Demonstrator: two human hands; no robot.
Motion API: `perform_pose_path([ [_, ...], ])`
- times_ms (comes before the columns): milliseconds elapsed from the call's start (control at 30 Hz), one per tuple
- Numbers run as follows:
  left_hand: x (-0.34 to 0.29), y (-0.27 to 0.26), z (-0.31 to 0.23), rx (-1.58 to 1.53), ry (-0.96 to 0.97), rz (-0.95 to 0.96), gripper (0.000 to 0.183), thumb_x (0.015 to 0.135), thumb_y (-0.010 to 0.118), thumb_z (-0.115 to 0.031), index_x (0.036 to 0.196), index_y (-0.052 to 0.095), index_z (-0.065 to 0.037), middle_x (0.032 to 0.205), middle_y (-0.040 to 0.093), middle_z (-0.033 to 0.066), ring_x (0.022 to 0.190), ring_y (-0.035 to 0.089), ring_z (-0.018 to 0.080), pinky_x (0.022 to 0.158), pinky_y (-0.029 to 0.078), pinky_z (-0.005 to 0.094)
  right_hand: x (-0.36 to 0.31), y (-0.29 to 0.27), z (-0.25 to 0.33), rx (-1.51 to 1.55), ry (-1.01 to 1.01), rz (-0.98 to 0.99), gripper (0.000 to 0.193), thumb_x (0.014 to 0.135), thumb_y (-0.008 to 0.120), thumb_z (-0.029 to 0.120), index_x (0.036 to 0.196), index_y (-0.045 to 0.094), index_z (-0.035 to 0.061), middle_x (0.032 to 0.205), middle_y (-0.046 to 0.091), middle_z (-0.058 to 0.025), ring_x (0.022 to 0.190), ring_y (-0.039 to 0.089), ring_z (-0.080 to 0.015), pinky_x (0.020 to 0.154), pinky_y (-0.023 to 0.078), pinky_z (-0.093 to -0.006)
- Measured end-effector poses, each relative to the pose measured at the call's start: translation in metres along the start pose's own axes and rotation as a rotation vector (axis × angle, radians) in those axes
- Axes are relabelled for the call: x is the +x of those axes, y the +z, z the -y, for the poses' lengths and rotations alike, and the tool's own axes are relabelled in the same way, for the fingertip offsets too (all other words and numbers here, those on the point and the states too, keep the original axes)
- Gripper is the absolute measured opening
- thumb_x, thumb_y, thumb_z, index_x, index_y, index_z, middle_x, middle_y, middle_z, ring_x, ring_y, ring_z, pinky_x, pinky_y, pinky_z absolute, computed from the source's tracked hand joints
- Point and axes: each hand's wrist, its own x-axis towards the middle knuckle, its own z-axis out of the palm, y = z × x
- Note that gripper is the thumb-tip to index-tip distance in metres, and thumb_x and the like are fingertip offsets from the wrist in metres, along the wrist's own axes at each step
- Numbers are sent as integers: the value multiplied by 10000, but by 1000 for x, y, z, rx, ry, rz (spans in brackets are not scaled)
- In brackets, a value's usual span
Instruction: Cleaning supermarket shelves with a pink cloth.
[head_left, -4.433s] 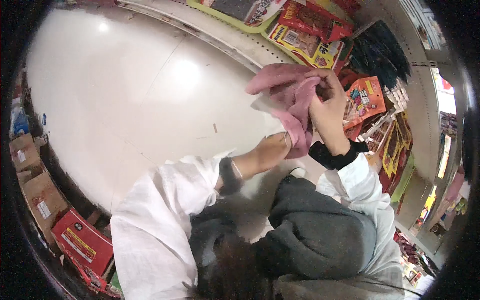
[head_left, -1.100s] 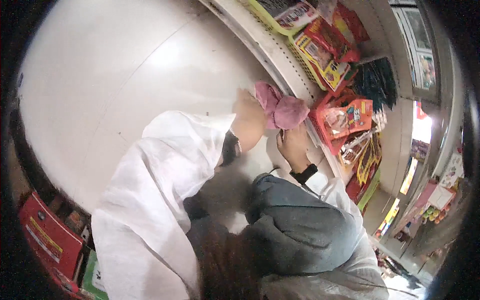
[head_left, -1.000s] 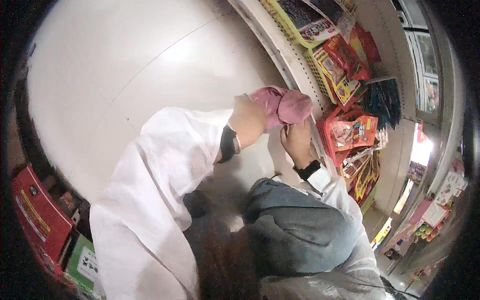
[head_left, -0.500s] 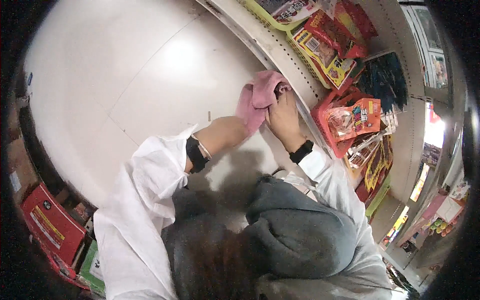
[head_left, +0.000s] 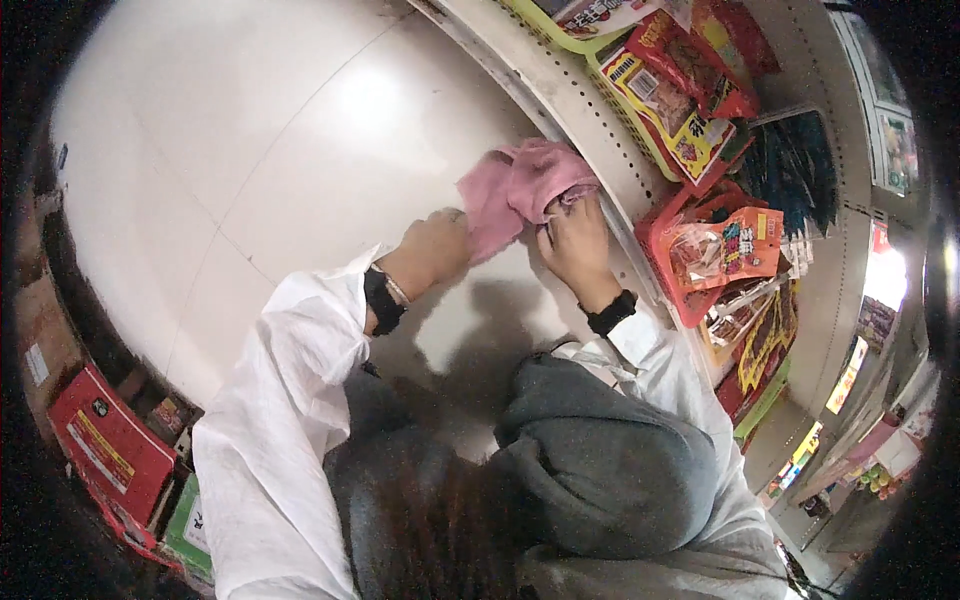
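A pink cloth (head_left: 545, 180) hangs bunched between my hands, beside the lower edge of a white shelf (head_left: 590, 125). My right hand (head_left: 577, 245) is closed on its right end, the fingers curled into the folds next to the shelf front. At the cloth's lower left edge, my left hand (head_left: 435, 248) has its fingers bent and closed around the cloth's border; the fingertips are partly hidden. Black bands circle both wrists, below white sleeves.
Baskets of packaged snacks stand on the shelf at the right: a yellow-green basket (head_left: 625, 110) and a red basket (head_left: 665, 270) with an orange packet (head_left: 735, 245). Pale floor tiles (head_left: 260, 130) stretch to the left. A red box (head_left: 110, 440) and a green box (head_left: 188, 525) sit at the lower left.
My left hand has moved left, away from my right hand, and the cloth is spread wider between them. The view has shifted slightly, with the shelf now a little further right.
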Motion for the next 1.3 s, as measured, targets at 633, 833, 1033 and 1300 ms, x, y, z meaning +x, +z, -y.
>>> perform_pose_path([
  [633, 14, -19, 27, -672, 427, -232, 452, 781, 477, -69, 1221, 396, -6, 1240, 419, 189, 1123, 425, 314, 965, 321, 335, 7, -7, 13, 48, -38, -61, 481, 688, 593, 171, 1144, 475, 74, 1155, 444, -199, 1079, 382, -403, 978, 265, -489],
  [833, 17, -46, -12, -772, 519, -345, 466, 773, 543, -125, 1186, 370, 2, 1101, 481, 173, 1027, 491, 291, 893, 383, 345, 9, -16, 19, 112, -85, -113, 517, 686, 577, 112, 1186, 448, 92, 1174, 437, -207, 1090, 389, -405, 992, 251, -500],
  [1033, 26, -49, -37, -610, 384, -483, 339, 738, 573, -105, 1005, 397, 4, 978, 482, 218, 911, 498, 352, 798, 407, 378, 6, -16, 20, 121, -66, -107, 598, 654, 649, 168, 1199, 421, 74, 1201, 414, -173, 1124, 347, -392, 977, 251, -481],
  [1300, 29, -50, -29, -666, 405, -459, 301, 696, 506, 5, 971, 384, 5, 887, 493, 240, 876, 490, 390, 778, 403, 400, 4, -6, 8, 190, -77, -21, 488, 677, 595, 118, 1153, 492, 126, 1145, 479, -177, 1088, 410, -373, 963, 304, -450],
])
